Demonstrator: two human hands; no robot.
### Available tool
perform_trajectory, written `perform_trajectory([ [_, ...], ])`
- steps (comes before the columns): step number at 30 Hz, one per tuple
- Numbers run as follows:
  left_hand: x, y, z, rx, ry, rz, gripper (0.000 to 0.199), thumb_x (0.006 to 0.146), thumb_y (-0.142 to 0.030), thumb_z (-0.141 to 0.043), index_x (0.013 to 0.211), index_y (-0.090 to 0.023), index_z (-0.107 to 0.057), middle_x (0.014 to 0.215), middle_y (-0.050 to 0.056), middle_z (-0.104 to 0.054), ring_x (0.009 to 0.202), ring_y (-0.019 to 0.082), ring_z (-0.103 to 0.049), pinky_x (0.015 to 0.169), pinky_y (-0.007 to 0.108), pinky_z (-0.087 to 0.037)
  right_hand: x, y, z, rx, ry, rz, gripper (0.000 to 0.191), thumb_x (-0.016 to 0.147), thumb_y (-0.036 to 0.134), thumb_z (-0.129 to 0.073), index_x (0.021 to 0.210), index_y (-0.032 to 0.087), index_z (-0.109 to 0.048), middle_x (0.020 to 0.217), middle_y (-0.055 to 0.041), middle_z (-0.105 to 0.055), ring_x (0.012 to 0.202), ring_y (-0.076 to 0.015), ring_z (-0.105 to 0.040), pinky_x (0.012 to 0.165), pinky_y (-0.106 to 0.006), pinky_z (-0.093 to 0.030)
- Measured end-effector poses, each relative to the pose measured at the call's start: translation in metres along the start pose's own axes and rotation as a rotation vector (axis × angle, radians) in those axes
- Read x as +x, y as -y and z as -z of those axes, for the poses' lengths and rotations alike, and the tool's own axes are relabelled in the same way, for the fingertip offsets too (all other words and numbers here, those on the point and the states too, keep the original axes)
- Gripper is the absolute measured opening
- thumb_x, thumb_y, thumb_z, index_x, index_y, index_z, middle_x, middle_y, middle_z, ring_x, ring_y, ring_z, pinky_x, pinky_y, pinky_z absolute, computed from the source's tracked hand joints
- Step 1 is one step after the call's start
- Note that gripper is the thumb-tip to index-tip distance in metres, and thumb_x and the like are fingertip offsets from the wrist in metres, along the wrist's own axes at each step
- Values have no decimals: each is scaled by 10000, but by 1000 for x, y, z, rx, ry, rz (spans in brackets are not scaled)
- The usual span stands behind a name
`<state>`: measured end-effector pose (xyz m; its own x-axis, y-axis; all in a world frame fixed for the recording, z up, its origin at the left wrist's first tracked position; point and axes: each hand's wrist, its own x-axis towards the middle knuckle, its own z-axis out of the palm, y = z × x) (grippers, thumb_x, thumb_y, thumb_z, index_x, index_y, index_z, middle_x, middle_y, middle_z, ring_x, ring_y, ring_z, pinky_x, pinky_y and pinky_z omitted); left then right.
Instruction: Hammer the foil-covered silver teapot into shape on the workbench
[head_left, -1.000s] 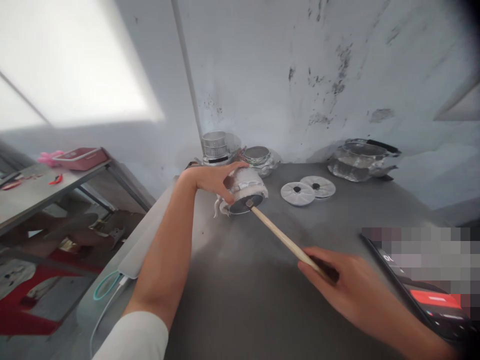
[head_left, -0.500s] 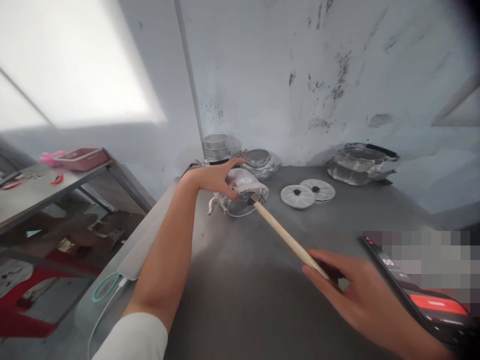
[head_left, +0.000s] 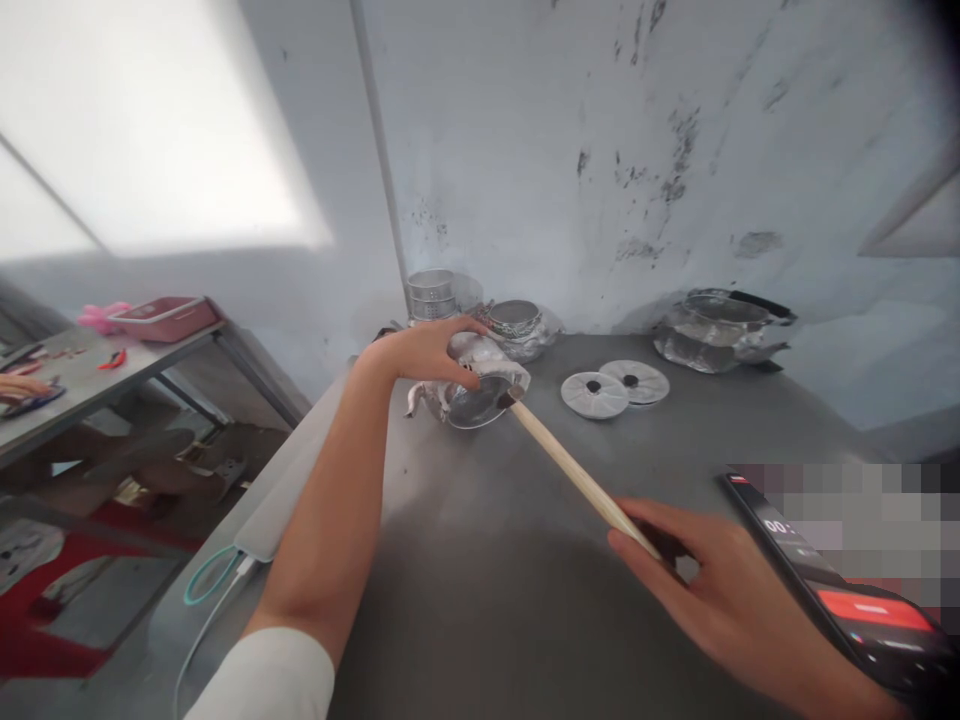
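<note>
My left hand (head_left: 431, 352) is clasped over the top of a small metal kettle (head_left: 478, 408) in clear plastic wrap. This kettle lies tipped, with its round opening facing me and a spout-like part out to the left. Between the thumb and fingers of my right hand (head_left: 694, 570) is a pale wooden stick (head_left: 570, 468), slanting up and left. Its dark far end meets the right rim of the kettle's opening; I cannot make out what that tip is. Two round lids (head_left: 595, 397) with black knobs overlap on the grey table right of the kettle.
Behind my left hand stand another wrapped kettle (head_left: 517, 325) and a stack of metal strainers (head_left: 432, 290). A larger wrapped kettle (head_left: 712, 330) is at the back right. A phone (head_left: 862, 600) borders my right arm. On the left table are a pink basket (head_left: 166, 320) and another person's hand (head_left: 22, 388).
The tipped kettle has turned slightly and shifted a little left under my left hand. The stick stays at its rim. Another person's hand has come into view at the far left.
</note>
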<state>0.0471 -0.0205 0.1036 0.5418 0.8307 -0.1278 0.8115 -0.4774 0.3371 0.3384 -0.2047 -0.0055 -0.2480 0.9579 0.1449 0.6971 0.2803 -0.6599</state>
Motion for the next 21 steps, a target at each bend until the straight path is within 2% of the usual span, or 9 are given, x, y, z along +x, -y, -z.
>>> perform_trajectory([
  [6, -1, -4, 1, -25, -9, -3, 867, 728, -638, -667, 1481, -350, -348, 1351, 73, -549, 1060, 324, -601, 790, 359, -487, -2, -2, -2, 298, 75, -124, 295, 935, 491, -527, 944, 217, -634, 629, 32, -488, 553, -126, -472, 484, -249, -359],
  [11, 1, -5, -1, -18, -27, -18, 848, 727, -614, -685, 1468, -347, -368, 1454, 80, -471, 1063, 307, -609, 827, 356, -484, 0, -1, 1, 616, 139, -228, 313, 947, 485, -525, 1124, 234, -582, 695, 32, -510, 536, -105, -446, 492, -240, -364],
  [14, 3, -6, -3, -21, -41, -20, 856, 718, -662, -685, 1455, -341, -389, 1442, 75, -486, 1073, 307, -606, 846, 361, -481, 2, 1, 2, 838, 148, -322, 359, 941, 486, -525, 1204, 246, -565, 749, 13, -539, 550, -108, -459, 487, -234, -387],
  [17, 5, -10, -5, -23, -55, -15, 860, 703, -715, -672, 1433, -334, -422, 1395, 65, -531, 1116, 328, -580, 843, 369, -480, 2, 2, 3, 1050, 86, -436, 392, 899, 473, -589, 1238, 277, -571, 838, -9, -565, 610, -123, -509, 487, -229, -427],
  [19, 5, -16, -6, -16, -59, -23, 840, 693, -732, -669, 1403, -336, -458, 1370, 60, -548, 1126, 337, -568, 834, 372, -481, 3, 3, 5, 1171, 69, -474, 392, 876, 451, -622, 1239, 308, -581, 886, -7, -563, 596, -106, -488, 472, -219, -423],
  [21, 4, -23, -8, -6, -61, -41, 813, 689, -743, -662, 1372, -335, -494, 1342, 60, -561, 1110, 338, -572, 825, 372, -481, 4, 4, 7, 1252, 79, -497, 348, 853, 431, -644, 1179, 311, -619, 834, 10, -522, 540, -82, -412, 438, -206, -393],
])
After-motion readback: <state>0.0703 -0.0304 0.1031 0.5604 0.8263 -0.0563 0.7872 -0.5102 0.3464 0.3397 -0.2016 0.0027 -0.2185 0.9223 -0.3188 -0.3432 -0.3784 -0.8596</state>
